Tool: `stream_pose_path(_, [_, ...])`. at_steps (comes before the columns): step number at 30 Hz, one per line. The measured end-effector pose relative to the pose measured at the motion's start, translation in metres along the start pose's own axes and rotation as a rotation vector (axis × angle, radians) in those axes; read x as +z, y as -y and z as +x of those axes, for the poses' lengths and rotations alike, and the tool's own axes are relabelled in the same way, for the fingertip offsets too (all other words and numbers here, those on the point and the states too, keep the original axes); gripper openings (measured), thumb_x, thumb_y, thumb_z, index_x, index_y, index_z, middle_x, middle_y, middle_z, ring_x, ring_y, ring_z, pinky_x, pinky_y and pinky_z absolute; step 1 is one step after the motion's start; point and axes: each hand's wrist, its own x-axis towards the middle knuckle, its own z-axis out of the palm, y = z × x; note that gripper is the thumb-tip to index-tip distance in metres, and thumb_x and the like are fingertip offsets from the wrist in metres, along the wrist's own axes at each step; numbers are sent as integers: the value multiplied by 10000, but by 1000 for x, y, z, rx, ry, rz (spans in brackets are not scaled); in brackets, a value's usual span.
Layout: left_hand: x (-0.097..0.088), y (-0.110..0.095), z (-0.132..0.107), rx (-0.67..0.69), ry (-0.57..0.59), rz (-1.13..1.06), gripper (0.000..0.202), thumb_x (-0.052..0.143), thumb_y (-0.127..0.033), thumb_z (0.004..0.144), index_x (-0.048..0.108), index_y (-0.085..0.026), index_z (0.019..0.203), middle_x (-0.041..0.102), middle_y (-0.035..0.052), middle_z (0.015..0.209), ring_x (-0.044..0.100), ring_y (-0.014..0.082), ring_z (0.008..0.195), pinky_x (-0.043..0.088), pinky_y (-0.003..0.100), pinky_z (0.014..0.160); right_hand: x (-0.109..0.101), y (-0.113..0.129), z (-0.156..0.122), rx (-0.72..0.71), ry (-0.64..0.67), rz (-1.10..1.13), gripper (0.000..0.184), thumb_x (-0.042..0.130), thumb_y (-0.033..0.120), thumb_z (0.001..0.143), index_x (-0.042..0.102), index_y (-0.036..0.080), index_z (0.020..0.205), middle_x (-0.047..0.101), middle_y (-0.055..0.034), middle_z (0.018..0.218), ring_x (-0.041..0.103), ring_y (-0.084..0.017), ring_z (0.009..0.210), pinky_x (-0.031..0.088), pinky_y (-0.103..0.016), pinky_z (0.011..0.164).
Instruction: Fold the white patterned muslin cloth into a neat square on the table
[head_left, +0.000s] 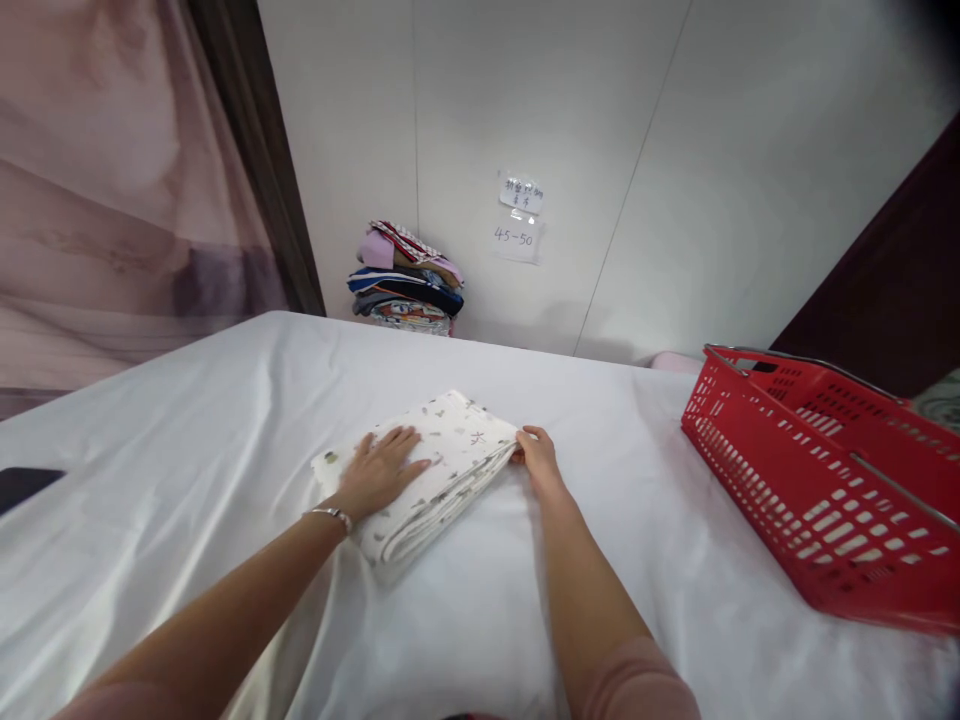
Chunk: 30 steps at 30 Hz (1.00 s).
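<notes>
A folded white cloth (442, 455) with small printed shapes lies on the white-covered table (187, 420), straight ahead of me. My left hand (379, 470) rests flat on top of it, fingers spread and open; a thin bracelet sits on that wrist. My right hand (536, 452) is at the cloth's right corner, fingers closed in a pinch on the folded edge.
A red plastic basket (825, 490) stands at the right side of the table. A stack of folded coloured clothes (409, 280) sits at the far edge against the wall. A dark phone (22, 485) lies at the left edge. Paper notes (519, 215) hang on the wall.
</notes>
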Motion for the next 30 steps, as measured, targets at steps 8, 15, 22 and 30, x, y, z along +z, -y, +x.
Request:
stream_pose_path(8, [-16,-21,-11,-2,2,-15,530,352,-534,880,429,-250,1320,340,76,1457,221,257,1370,119,525,1103,-2,4,-6,-32,-12,-15,297,606,229,631,537,178,915,593,31,612,585,-131,502,498,-243,485])
stream_pose_path(15, [1,-33,-44,192,41,-162,470,319,-507,903,452,-296,1302,411,23,1417,314,217,1325,187,461,1106,-3,4,-4,-58,13,-42,268,616,243,633,549,182,886,599,27,593,592,-141,508,501,-248,484])
stream_pose_path(22, [-15,-69,-37,115,-32,-241,234,508,-375,835,644,-241,969,643,27,963,569,177,925,440,298,804,-7,4,-1,-39,62,-43,216,625,277,633,574,170,814,613,15,599,590,-142,512,514,-270,501])
stream_pose_path(30, [-21,-78,-25,6,164,-267,217,464,-331,821,645,-227,764,634,8,866,576,149,777,396,247,636,-9,4,-1,-31,94,-16,213,629,306,628,589,164,782,627,0,636,599,-144,562,508,-259,501])
